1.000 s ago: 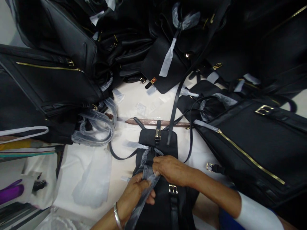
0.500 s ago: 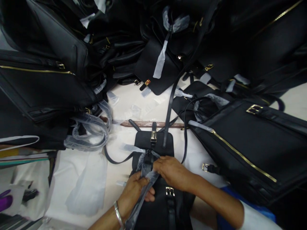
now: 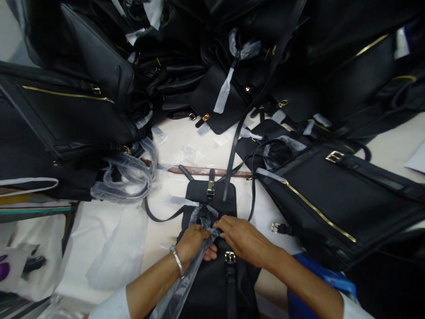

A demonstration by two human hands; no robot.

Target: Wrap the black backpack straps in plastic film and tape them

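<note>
A black backpack with gold buckles lies on the pale table right in front of me. Clear plastic wrap runs over it, bunched near the drawstring and trailing down to the lower left. My left hand, with a silver bangle at the wrist, has its thumb and fingers closed on this plastic. Close beside it, my right hand pinches the upper part of the same plastic; its fingertips are partly hidden. Above both hands, the backpack's flap with its buckled tab lies flat.
Black bags are heaped at the left, and more are piled at the back. To the right lies a large black bag with a gold zip. Plastic-wrapped handles and a translucent sheet are at left. A blue item is below my right forearm.
My left hand has moved slightly up along the plastic, and its forearm shows more. My right hand stays near the same place. The whole view has shifted a little.
</note>
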